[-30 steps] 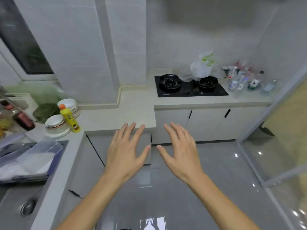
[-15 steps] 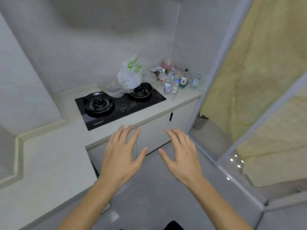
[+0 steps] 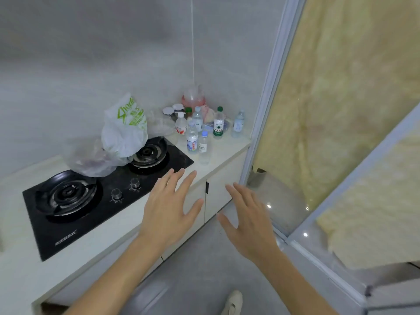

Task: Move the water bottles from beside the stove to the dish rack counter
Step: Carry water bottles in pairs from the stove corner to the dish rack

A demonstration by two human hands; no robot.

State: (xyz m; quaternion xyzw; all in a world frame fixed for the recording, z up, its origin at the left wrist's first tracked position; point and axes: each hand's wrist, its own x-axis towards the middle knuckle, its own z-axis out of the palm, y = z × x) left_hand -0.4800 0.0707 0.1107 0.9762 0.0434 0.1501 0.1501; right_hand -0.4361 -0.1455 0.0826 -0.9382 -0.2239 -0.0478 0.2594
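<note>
Several clear plastic water bottles stand upright in the counter corner to the right of the black two-burner stove (image 3: pixel 106 192). Nearest me are a blue-capped bottle (image 3: pixel 203 147) and a bottle with a blue and red label (image 3: pixel 192 139). Behind them stand a green-capped bottle (image 3: pixel 219 123), a small bottle (image 3: pixel 238 123) by the door frame and another bottle (image 3: pixel 197 119). My left hand (image 3: pixel 169 208) hovers over the counter's front edge, fingers spread, holding nothing. My right hand (image 3: pixel 247 220) is open too, in front of the cabinet door, below the bottles.
A white plastic bag (image 3: pixel 123 130) and a clear bag (image 3: pixel 91 159) sit on the stove. Jars and a pink jug (image 3: pixel 193 100) crowd the corner behind the bottles. A sliding glass door frame (image 3: pixel 266 92) borders the counter on the right. The dish rack counter is out of view.
The view has swung right and closer to the stove; the sink and dishes have left the frame. Both hands stayed open and now reach nearer the bottles.
</note>
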